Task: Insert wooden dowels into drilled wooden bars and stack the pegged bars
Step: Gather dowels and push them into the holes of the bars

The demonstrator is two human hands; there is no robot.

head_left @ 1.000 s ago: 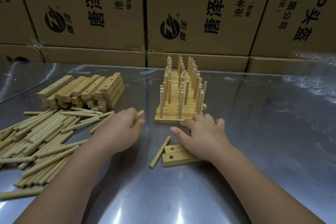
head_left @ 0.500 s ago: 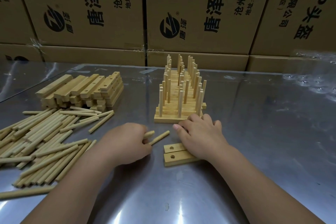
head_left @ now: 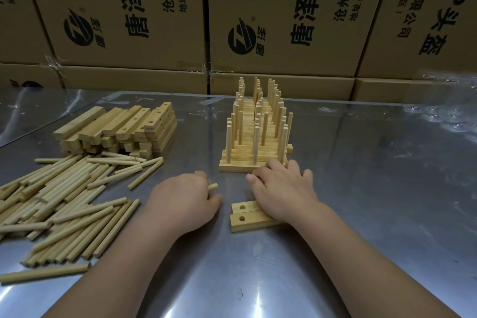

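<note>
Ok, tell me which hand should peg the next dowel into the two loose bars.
Left. The left hand grips a dowel, its tip close to the open holes in the two bars. The right hand lies over those bars, likely steadying them.

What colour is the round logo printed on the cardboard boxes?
Black. The logo shows clearly in the head view.

A shiny metal tabletop (head_left: 361, 188) fills the foreground, throwing back soft streaks of overhead light near its front edge. Behind it stands a wall of brown cardboard boxes (head_left: 284, 8) printed with black logos and Chinese lettering (stacked in two rows, the lower row (head_left: 134, 80) flatter), their seams taped.
</note>
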